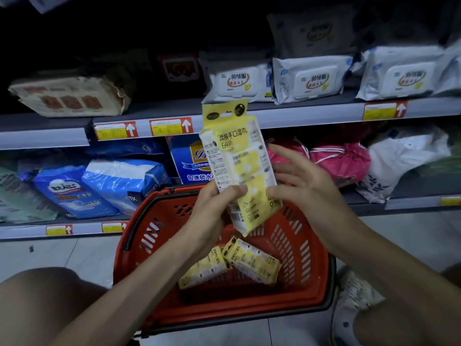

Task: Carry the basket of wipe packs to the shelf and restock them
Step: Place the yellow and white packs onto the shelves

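Our left hand [214, 208] pinches the tall yellow-and-white film-wrapped wipe pack [239, 168] low down, thumb in front and fingers curled behind, so it stands upright above the red slotted plastic basket [311, 258] on the pale tiled floor [62, 253]. Our right hand [299, 186] is spread, fingers straight, its thumb just touching the pack's right edge.

Held so near its foot, the glossy wrap could slide through the pinch, we judge, or the top-heavy pack could tip and drop back into the basket. The thin hanging tab at its top could catch the grey metal shelf edge [299, 113] and crease if we lift carelessly.

The pack looks like a long soft block of smaller packets, slick and slightly squashy. Two matching packs [252, 260] lie slanted on the basket's floor. The white lidded packs [239, 81] on the upper shelf look pillowy, with stiff flip lids
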The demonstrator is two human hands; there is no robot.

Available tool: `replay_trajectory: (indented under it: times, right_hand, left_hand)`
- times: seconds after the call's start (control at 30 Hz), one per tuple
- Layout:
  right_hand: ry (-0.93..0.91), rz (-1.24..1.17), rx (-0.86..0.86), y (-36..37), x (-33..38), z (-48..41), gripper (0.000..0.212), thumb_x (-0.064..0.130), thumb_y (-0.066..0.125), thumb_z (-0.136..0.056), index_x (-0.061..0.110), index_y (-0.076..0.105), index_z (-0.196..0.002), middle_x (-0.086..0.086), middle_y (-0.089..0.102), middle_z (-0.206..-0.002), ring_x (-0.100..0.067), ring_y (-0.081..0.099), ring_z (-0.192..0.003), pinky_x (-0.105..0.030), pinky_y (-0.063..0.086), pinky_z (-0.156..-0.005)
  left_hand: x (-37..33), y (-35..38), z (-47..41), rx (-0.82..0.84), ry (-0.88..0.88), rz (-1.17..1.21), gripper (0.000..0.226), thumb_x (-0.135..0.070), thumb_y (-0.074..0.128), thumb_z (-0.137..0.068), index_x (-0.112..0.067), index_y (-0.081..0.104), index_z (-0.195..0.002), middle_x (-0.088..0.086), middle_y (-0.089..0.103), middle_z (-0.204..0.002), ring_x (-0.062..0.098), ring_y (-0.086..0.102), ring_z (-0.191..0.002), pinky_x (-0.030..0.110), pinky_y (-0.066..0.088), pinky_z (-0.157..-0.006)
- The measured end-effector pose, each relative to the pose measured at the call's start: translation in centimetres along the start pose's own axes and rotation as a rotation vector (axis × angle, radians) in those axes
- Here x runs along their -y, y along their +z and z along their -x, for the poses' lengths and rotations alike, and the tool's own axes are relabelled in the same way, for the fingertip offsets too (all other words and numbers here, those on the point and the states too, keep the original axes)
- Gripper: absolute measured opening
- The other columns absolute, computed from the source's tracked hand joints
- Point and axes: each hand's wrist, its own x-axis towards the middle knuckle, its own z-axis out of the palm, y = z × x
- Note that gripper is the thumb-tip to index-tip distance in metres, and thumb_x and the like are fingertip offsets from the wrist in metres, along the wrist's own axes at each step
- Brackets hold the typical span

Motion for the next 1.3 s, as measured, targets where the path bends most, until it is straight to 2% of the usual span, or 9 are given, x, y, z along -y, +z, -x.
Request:
replay_trajectory:
  times: [0.13,0.3,0.47,0.57,0.63,0.83,0.93,1.03,1.3]
  right_hand:
    - [-0.089,0.067,0.042,0.4,0.2,0.4,0.071,0.009,0.079,-0.087,0.047,0.053,-0.141,0.019,0.072,-0.119,0.001,0.068,-0.11,-0.022,0.06,-0.08]
    - [-0.236,0.091,-0.06,-0.2,2.2,0.0,0.075,0.009,0.081,-0.086,0.033,0.05,-0.149,0.018,0.071,-0.12,0.003,0.068,-0.107,-0.013,0.055,-0.076]
    - [-0.326,0.059,-0.161,-1.1,4.7,0.1,0.079,0.018,0.083,-0.085,0.04,0.045,-0.151,0.011,0.065,-0.136,-0.001,0.066,-0.117,-0.018,0.058,-0.088]
    - [-0.377,0.019,-0.235,-1.9,6.3,0.1,0.075,0.013,0.084,-0.083,0.048,0.048,-0.139,0.015,0.071,-0.124,0.003,0.069,-0.108,-0.015,0.057,-0.084]
    - [-0.41,0.028,-0.263,-2.3,7.3,-0.3,0.075,0.011,0.084,-0.083,0.045,0.05,-0.14,0.017,0.073,-0.119,0.003,0.069,-0.107,-0.015,0.056,-0.084]
    - [-0.515,0.011,-0.346,-3.7,10.7,-3.0,0.072,0.006,0.084,-0.082,0.034,0.056,-0.143,0.012,0.074,-0.118,-0.002,0.071,-0.107,-0.022,0.06,-0.083]
    - [-0.572,0.035,-0.325,-4.5,13.4,-5.0,0.071,0.008,0.081,-0.086,0.029,0.054,-0.148,0.012,0.069,-0.131,-0.003,0.066,-0.117,-0.027,0.06,-0.089]
    - [-0.617,0.096,-0.35,-5.3,16.5,-7.8,0.071,0.013,0.081,-0.087,0.032,0.052,-0.149,0.016,0.066,-0.135,-0.002,0.063,-0.122,-0.033,0.058,-0.097]
    - [-0.661,0.209,-0.511,-7.3,23.1,-15.8,0.069,0.025,0.083,-0.085,0.04,0.054,-0.146,0.021,0.073,-0.113,0.002,0.069,-0.1,-0.034,0.061,-0.088]
  left_hand:
    - [-1.4,0.4,-0.6,0.011,0.068,0.007,0.043,-0.014,0.066,-0.083,-0.014,0.066,-0.125,0.004,0.078,-0.116,0.022,0.075,-0.107,0.036,0.062,-0.083]
    - [-4.2,2.1,-1.2,0.0,0.163,-0.046,0.047,-0.016,0.065,-0.087,-0.022,0.062,-0.134,0.002,0.076,-0.125,0.023,0.072,-0.114,0.045,0.061,-0.094]
    - [-7.9,4.9,-1.3,-0.008,0.215,-0.109,0.042,-0.023,0.059,-0.091,-0.026,0.064,-0.133,0.003,0.074,-0.129,0.028,0.07,-0.119,0.053,0.057,-0.101]
    - [-10.6,5.9,-1.5,0.045,0.267,-0.277,0.034,-0.016,0.055,-0.104,-0.024,0.059,-0.138,-0.006,0.075,-0.122,0.011,0.073,-0.107,0.032,0.061,-0.079]
    - [-12.4,6.0,-1.5,0.104,0.311,-0.433,0.041,-0.01,0.049,-0.107,-0.022,0.052,-0.146,-0.009,0.071,-0.125,0.002,0.071,-0.106,0.019,0.056,-0.076]
    - [-17.0,6.7,-2.8,0.106,0.488,-0.763,0.072,-0.026,0.059,-0.09,-0.034,0.038,-0.158,-0.013,0.057,-0.147,0.007,0.056,-0.133,0.041,0.052,-0.107]
    - [-19.6,7.7,-4.3,0.055,0.572,-0.76,0.068,-0.026,0.061,-0.086,-0.037,0.046,-0.152,0.001,0.063,-0.137,0.017,0.067,-0.118,0.049,0.056,-0.1]
    - [-22.4,8.7,-6.6,-0.004,0.645,-0.732,0.066,-0.022,0.063,-0.085,-0.031,0.051,-0.149,0.0,0.067,-0.133,0.019,0.066,-0.12,0.051,0.056,-0.101]
    - [-29.7,11.0,-13.6,-0.089,0.745,-0.726,0.058,0.0,0.062,-0.098,-0.024,0.052,-0.15,-0.011,0.069,-0.125,0.015,0.069,-0.113,0.047,0.061,-0.094]
